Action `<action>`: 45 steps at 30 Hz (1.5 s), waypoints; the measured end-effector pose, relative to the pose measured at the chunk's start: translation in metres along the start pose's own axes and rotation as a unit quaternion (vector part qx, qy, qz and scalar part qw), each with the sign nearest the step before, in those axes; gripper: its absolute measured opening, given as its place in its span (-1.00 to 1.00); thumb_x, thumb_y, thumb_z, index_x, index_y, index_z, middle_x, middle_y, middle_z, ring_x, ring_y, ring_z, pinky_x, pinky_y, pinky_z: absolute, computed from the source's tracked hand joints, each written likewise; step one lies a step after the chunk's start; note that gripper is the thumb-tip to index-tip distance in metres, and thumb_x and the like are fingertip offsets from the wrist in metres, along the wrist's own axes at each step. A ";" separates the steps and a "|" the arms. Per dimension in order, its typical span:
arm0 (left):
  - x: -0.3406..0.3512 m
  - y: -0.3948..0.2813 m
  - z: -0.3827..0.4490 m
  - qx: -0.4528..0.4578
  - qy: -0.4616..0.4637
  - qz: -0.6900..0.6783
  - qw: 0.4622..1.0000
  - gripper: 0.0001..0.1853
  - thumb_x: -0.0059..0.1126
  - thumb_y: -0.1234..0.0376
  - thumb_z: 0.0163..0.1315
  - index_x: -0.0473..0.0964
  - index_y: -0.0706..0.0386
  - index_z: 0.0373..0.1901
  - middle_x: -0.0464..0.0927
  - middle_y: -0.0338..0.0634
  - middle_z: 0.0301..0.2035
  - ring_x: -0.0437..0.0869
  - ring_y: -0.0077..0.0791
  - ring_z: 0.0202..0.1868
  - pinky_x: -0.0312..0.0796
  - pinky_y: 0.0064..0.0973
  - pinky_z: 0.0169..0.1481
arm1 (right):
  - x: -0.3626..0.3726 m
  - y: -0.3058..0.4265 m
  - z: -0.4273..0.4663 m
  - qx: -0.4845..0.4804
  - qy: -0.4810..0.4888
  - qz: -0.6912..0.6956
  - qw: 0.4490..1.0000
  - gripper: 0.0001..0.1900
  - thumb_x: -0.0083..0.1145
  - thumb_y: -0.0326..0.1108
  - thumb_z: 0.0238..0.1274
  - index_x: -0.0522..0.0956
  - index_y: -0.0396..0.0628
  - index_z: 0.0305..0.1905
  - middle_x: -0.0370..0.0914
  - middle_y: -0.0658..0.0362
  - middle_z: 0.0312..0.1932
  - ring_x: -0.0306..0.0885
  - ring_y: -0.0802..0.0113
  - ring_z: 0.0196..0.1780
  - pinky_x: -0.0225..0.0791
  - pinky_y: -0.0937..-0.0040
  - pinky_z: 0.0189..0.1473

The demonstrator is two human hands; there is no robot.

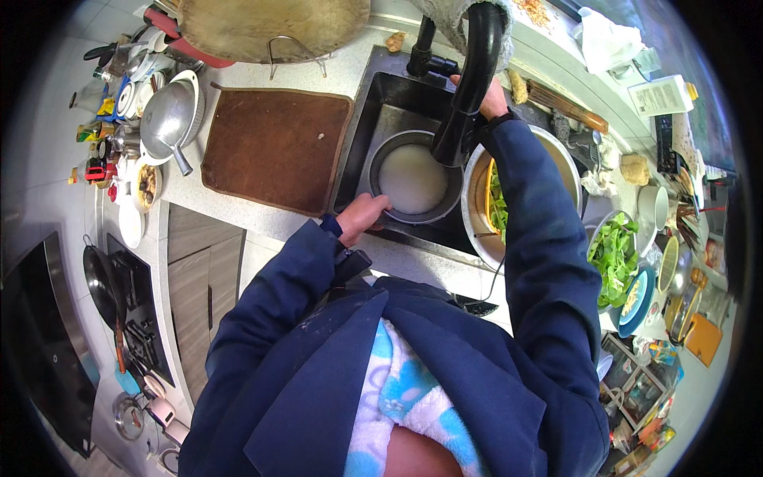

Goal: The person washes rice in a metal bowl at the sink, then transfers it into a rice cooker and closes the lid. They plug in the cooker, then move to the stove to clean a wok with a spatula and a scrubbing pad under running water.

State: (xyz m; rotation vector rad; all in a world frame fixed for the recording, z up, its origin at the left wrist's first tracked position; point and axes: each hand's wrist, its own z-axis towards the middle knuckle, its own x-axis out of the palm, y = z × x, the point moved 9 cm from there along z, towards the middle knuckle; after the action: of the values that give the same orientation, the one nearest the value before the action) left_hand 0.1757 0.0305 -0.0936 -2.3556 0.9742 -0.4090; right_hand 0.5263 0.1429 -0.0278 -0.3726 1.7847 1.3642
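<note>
A round dark pot [456, 197] with cloudy whitish liquid [414, 179] in it sits in the black sink [393, 98]. My left hand [362, 217] grips the pot's near left rim, thumb on the edge. Over the pot's right side hangs the black faucet [471, 89]. My right hand [492, 100] is behind the faucet, near its base; its fingers are partly hidden, so its hold cannot be told. Under my right forearm stands a large metal basin [475, 223], holding a yellow-rimmed container [492, 208] with green leaves.
A brown mat [277, 149] lies on the counter left of the sink, with a round wooden board [274, 30] behind it. At the right are a bowl of leafy greens [612, 262] and a blue bowl [638, 304]. A metal wok [170, 122] stands at the left.
</note>
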 end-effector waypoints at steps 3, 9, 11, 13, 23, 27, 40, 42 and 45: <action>0.004 -0.002 0.001 0.001 -0.004 -0.003 1.000 -0.67 0.00 0.17 0.23 0.54 0.29 -0.27 0.56 -0.21 -0.33 0.52 -0.47 -0.22 0.41 -0.38 -0.08 | 0.001 -0.005 0.003 -0.015 0.001 0.009 1.000 -0.69 0.22 -0.09 0.13 0.70 -0.13 -0.25 0.64 -0.14 -0.31 0.64 -0.05 -0.17 0.45 0.14 -0.09; 0.009 -0.007 0.001 -0.002 -0.006 0.005 1.000 -0.68 0.01 0.18 0.23 0.56 0.27 -0.29 0.54 -0.23 -0.33 0.51 -0.47 -0.22 0.42 -0.38 -0.08 | 0.004 -0.013 0.011 -0.072 -0.002 -0.036 0.997 -0.68 0.24 -0.08 0.11 0.69 -0.15 -0.27 0.63 -0.17 -0.33 0.63 -0.05 -0.19 0.44 0.14 -0.10; 0.008 -0.008 0.001 -0.001 -0.015 0.003 1.000 -0.68 0.01 0.18 0.22 0.56 0.27 -0.30 0.54 -0.23 -0.33 0.50 -0.47 -0.21 0.42 -0.38 -0.08 | 0.004 -0.017 0.014 -0.080 -0.011 -0.029 0.996 -0.68 0.24 -0.08 0.11 0.69 -0.16 -0.28 0.63 -0.17 -0.34 0.63 -0.06 -0.20 0.43 0.14 -0.10; 0.009 -0.009 0.001 0.002 0.002 0.015 1.000 -0.68 0.01 0.17 0.23 0.56 0.27 -0.29 0.53 -0.22 -0.34 0.50 -0.47 -0.21 0.42 -0.37 -0.07 | 0.004 -0.021 0.016 -0.086 -0.015 -0.021 0.996 -0.68 0.25 -0.08 0.10 0.69 -0.16 -0.28 0.63 -0.18 -0.34 0.63 -0.06 -0.20 0.43 0.13 -0.10; 0.012 -0.017 -0.002 0.018 0.011 0.014 1.000 -0.72 0.02 0.18 0.21 0.53 0.22 -0.42 0.39 -0.32 -0.51 0.43 -0.55 -0.35 0.41 -0.39 -0.13 | 0.004 -0.022 0.016 -0.102 -0.031 -0.023 0.994 -0.65 0.23 -0.08 0.10 0.70 -0.18 -0.27 0.63 -0.19 -0.32 0.63 -0.08 -0.19 0.44 0.14 -0.07; 0.015 -0.020 -0.005 0.019 0.018 0.008 1.000 -0.74 0.03 0.18 0.21 0.51 0.18 -0.46 0.32 -0.35 -0.54 0.40 -0.58 -0.39 0.40 -0.40 -0.15 | 0.007 -0.021 0.018 -0.111 -0.024 -0.055 0.992 -0.66 0.23 -0.07 0.10 0.70 -0.17 -0.30 0.63 -0.18 -0.35 0.63 -0.08 -0.20 0.45 0.13 -0.07; 0.013 0.004 0.008 -0.027 0.036 -0.007 0.999 -0.73 -0.02 0.21 0.26 0.56 0.21 -0.24 0.63 -0.24 -0.29 0.58 -0.48 -0.23 0.40 -0.42 -0.11 | -0.009 0.012 -0.032 -0.037 0.046 0.003 0.998 -0.58 0.23 -0.01 0.14 0.67 -0.25 -0.24 0.61 -0.18 -0.39 0.64 -0.01 -0.26 0.44 0.19 -0.14; 0.008 0.006 0.006 -0.027 0.036 -0.035 0.998 -0.72 -0.02 0.22 0.25 0.56 0.23 -0.25 0.64 -0.21 -0.28 0.59 -0.46 -0.24 0.40 -0.43 -0.10 | -0.008 0.009 -0.059 0.014 0.069 0.051 0.996 -0.58 0.20 -0.04 0.18 0.65 -0.28 -0.22 0.61 -0.19 -0.39 0.65 0.00 -0.27 0.44 0.20 -0.15; -0.002 0.005 0.004 -0.014 -0.011 0.049 0.999 -0.72 -0.02 0.23 0.24 0.57 0.25 -0.28 0.64 -0.19 -0.30 0.59 -0.45 -0.25 0.39 -0.45 -0.10 | -0.007 0.009 -0.108 0.033 0.085 0.087 0.992 -0.61 0.18 -0.09 0.22 0.63 -0.30 -0.29 0.58 -0.11 -0.52 0.60 0.21 -0.41 0.42 0.26 -0.28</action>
State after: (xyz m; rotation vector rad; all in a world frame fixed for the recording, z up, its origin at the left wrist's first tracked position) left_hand 0.1740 0.0306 -0.1000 -2.3216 1.0872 -0.3318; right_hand 0.4772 0.0472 -0.0108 -0.3104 2.0387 1.4247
